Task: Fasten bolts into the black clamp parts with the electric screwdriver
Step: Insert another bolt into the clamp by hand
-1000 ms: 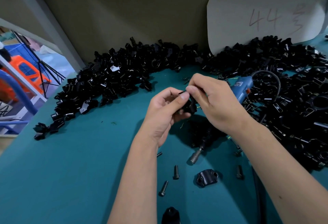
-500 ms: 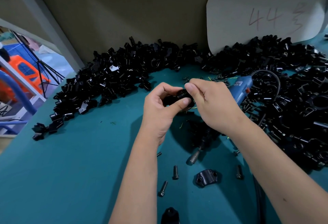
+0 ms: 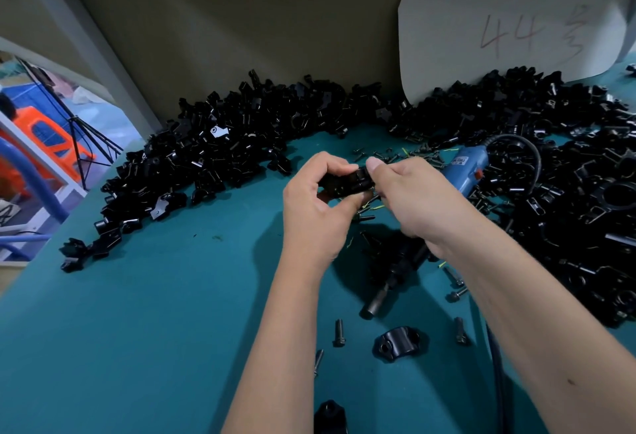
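- The small black metal clamp part (image 3: 347,183) was held above the teal desk (image 3: 155,313), near centre, by both hands.
- The left hand (image 3: 318,213) curled its grip around the part's left end.
- The right hand (image 3: 416,203) pinched its right end.
- The blue-handled electric screwdriver (image 3: 463,172) lay at 2 o'clock, partly under the right hand.
- Loose black bolts (image 3: 338,331) and a black clamp cap (image 3: 395,344) lay at 6 o'clock.

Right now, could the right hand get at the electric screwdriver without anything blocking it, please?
Probably not at once: the right hand pinches the clamp part, and its forearm lies over the electric screwdriver; freed, it looks close enough.
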The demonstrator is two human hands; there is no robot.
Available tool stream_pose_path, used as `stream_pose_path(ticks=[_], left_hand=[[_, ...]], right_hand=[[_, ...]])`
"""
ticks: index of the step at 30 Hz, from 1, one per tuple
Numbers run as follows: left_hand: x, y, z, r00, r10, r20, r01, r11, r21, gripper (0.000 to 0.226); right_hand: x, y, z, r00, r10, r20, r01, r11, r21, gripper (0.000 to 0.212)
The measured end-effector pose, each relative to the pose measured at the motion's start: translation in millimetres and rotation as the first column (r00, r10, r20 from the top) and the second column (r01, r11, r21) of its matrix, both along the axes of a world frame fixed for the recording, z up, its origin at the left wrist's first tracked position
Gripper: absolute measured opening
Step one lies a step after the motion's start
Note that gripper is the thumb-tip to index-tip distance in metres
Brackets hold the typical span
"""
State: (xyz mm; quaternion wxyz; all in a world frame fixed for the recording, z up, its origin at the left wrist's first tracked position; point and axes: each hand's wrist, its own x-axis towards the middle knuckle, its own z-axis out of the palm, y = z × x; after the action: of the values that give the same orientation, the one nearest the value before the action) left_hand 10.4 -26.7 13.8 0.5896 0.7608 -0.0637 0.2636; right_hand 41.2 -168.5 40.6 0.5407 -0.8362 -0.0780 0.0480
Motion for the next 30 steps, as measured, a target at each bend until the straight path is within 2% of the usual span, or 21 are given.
stream_pose_path(ticks=[4,5,9,11,16,23,26,30], left_hand=[[0.1,0.4,-1.7,0.999,-0.020,-0.045,0.017,0.997,-0.069,0.028],[-0.5,0.3,-0.9,0.998,-0.028,-0.056,0.023,0.996,-0.087,0.027],[-3.2,1.7,1.5,0.989,-0.100,-0.110,0.071,0.968,-0.240,0.022],[-3.3,3.5,1.0,0.981,-0.132,-0.143,0.084,0.950,-0.299,0.021],[-2.9,0.8,-1.7,0.977,-0.088,-0.197,0.040,0.971,-0.236,0.017],[-3.6,-1.2,-1.7,0.982,-0.099,-0.163,0.073,0.985,-0.154,0.015],[-3.2,-2.6,-2.8,0.984,-0.074,-0.165,0.055,0.992,-0.117,0.016],[-2.8,-5.1,-2.4,0.984,-0.047,-0.171,0.035,0.997,-0.073,0.019]], right_hand=[[-2.3,-10.8,8.2,0.982,0.081,0.168,-0.067,0.994,-0.087,0.067],[-3.1,-14.0,9.2,0.969,0.105,0.225,-0.083,0.991,-0.105,0.064],[-3.4,-20.9,9.2,0.889,0.283,0.360,-0.218,0.953,-0.211,0.030],[-1.1,-22.3,5.6,0.865,0.311,0.395,-0.230,0.944,-0.238,0.022],[2.1,-23.8,-2.6,0.826,0.345,0.445,-0.231,0.929,-0.290,0.024],[-2.6,-16.1,-4.7,0.795,0.295,0.530,-0.133,0.937,-0.322,0.032],[-5.9,-10.6,-6.5,0.807,0.243,0.539,-0.078,0.947,-0.311,0.033],[-7.2,-4.8,-3.0,0.861,0.180,0.475,-0.050,0.961,-0.272,0.038]])
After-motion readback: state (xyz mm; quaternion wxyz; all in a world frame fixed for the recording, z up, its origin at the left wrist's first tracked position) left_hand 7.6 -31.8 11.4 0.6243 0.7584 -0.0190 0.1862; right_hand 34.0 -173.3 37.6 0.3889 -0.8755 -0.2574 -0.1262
